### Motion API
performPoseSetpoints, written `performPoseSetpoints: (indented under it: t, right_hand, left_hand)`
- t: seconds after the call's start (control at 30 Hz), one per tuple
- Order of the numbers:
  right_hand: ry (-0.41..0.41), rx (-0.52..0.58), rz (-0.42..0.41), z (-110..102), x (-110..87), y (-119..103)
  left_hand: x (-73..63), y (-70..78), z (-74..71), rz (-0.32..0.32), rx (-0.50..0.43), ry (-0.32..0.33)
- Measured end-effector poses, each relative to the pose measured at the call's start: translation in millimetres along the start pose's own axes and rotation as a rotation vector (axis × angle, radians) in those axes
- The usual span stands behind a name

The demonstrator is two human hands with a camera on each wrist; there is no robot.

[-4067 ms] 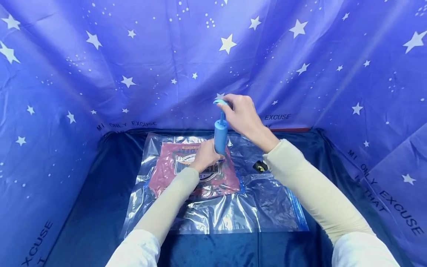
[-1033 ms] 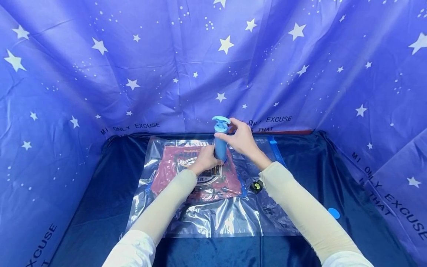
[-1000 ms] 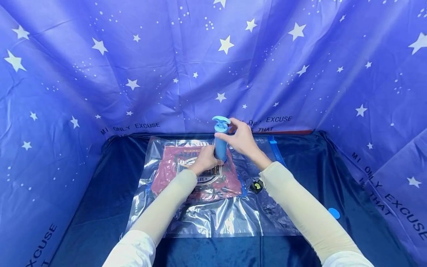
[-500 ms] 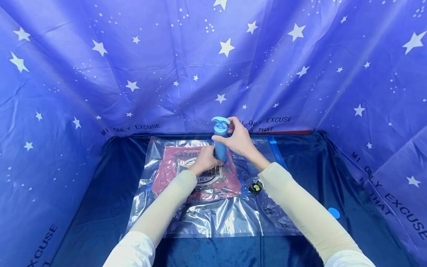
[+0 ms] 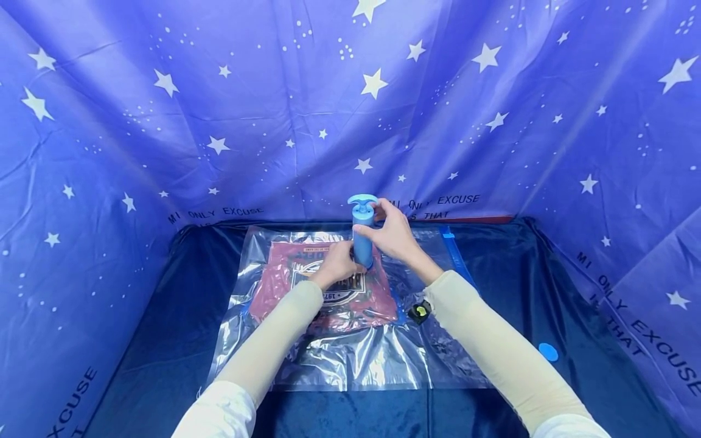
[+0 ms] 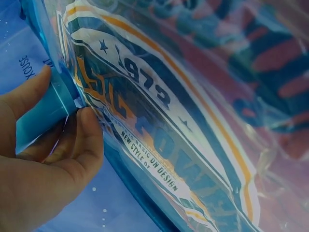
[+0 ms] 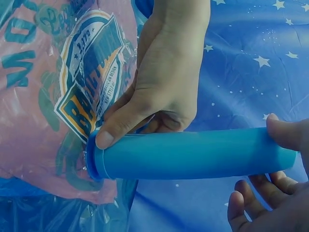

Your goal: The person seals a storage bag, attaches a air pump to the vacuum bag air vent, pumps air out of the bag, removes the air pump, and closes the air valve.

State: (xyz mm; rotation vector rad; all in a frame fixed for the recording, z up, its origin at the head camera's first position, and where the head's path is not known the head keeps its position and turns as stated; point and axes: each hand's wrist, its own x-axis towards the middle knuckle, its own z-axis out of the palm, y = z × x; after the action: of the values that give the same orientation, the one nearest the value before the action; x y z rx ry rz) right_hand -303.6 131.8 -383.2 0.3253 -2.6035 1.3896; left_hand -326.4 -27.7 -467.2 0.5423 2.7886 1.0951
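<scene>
A blue hand pump point(image 5: 362, 243) stands upright on a clear plastic storage bag point(image 5: 323, 372). Inside the bag lies a folded pink garment point(image 5: 271, 286) with a printed "1973" badge. My left hand point(image 5: 335, 265) grips the pump's base, thumb and fingers around its rim, right at the bag's surface. Higher up, my right hand point(image 5: 393, 233) holds the top of the barrel between thumb and fingers, as the right wrist view also shows on the pump barrel point(image 7: 193, 154). The T-shaped handle point(image 5: 362, 199) sits low, just above the barrel.
A small black object with a yellow-green patch point(image 5: 419, 311) lies on the bag by my right sleeve. The bag's blue zip edge point(image 5: 456, 252) runs along its right side. A flat blue disc point(image 5: 548, 351) rests on the dark blue cloth point(image 5: 526, 292). Starry curtains point(image 5: 274, 121) surround the table.
Several seconds ago my right hand held the handle pulled up; the handle is now down and that hand is on the barrel. Over the last second, both hands have barely moved.
</scene>
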Motion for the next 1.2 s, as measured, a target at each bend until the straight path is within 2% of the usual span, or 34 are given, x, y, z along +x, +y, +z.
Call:
performPoseSetpoints:
  t: [0.43,0.6,0.8,1.0,1.2]
  right_hand:
    - [0.053,0.046,-0.034,5.1,-0.9,4.1]
    - [0.03,0.047,-0.062,3.9,-0.1,3.9]
    - [0.004,0.061,-0.053,2.4,-2.6,4.4]
    - [0.053,0.058,-0.053,7.5,-1.7,5.7]
    - [0.075,0.08,-0.052,10.3,-2.9,6.7]
  left_hand:
    - [2.0,-1.4,1.6,0.017,-0.004,-0.004]
    - [2.4,-0.6,0.1,0.001,0.003,0.0]
    - [1.6,1.5,0.0,-0.001,0.02,-0.005]
    - [1.7,1.4,0.6,-0.01,0.013,0.009]
    - [1.1,0.1,0.8,0.007,0.013,0.011]
